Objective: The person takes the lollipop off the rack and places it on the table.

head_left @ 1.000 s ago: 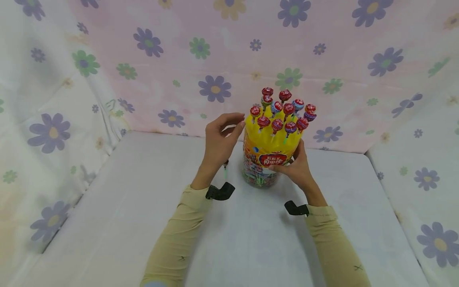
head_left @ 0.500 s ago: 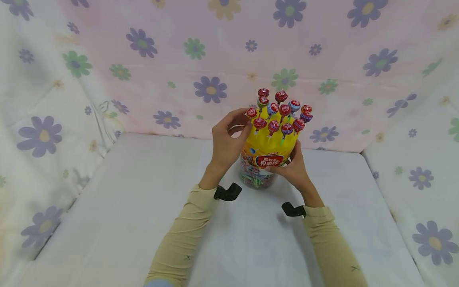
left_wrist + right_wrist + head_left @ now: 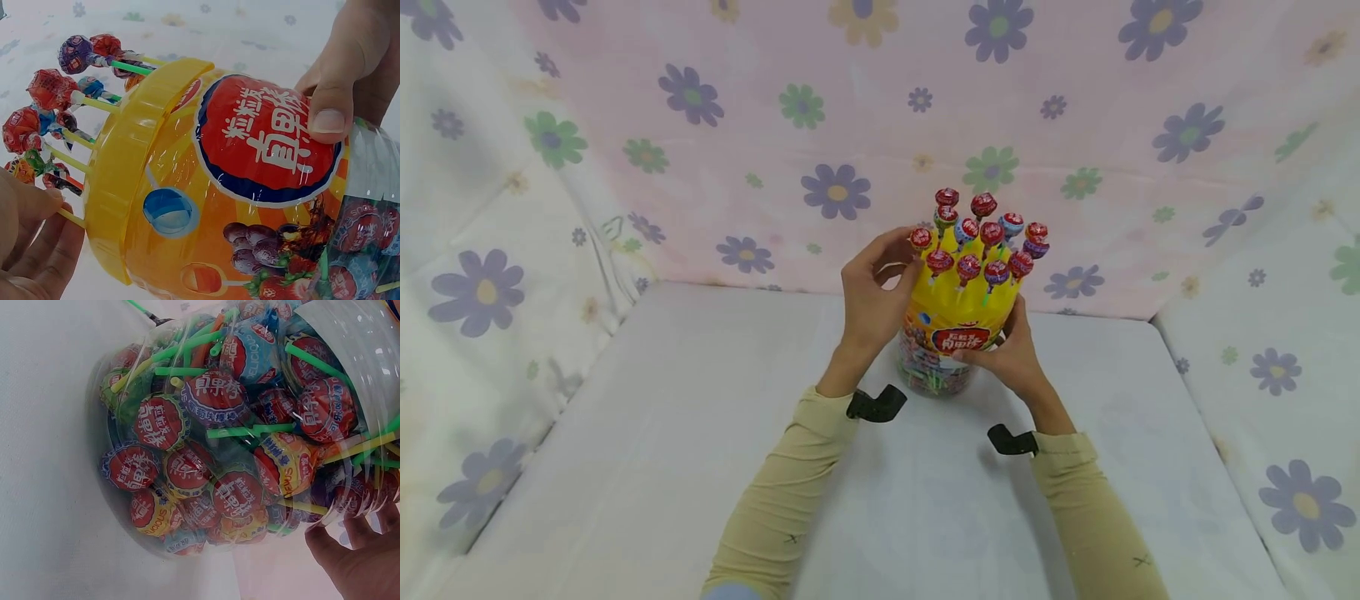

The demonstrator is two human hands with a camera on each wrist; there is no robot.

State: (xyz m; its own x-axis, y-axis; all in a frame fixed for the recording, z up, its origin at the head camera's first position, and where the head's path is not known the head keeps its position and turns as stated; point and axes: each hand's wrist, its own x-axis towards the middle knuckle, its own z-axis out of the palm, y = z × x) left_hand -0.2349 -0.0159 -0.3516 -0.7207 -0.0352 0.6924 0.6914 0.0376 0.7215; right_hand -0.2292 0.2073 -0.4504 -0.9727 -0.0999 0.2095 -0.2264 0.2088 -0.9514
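Observation:
A clear plastic jar (image 3: 936,375) with an orange label and yellow lid (image 3: 125,175) stands upright on the table, filled with wrapped lollipops (image 3: 234,490). Several more lollipops (image 3: 968,268) stick up from the lid. My left hand (image 3: 880,296) is at the lid's left edge. Its thumb and fingers pinch the yellow stick of a lollipop (image 3: 921,238), whose stick end meets the lid in the left wrist view. With my right hand (image 3: 1011,354) I grip the jar's right side, thumb (image 3: 328,122) on the label front and fingers behind.
A white-covered table (image 3: 700,417) lies under the jar, with flowered cloth (image 3: 760,150) behind and at both sides. Beside the jar, a green stick (image 3: 136,306) shows at the top of the right wrist view. Both wrists carry black camera mounts (image 3: 877,404).
My left hand has moved right to the lid, bringing its lollipop to the left edge. The right hand keeps its grip on the jar. The head view has shifted slightly.

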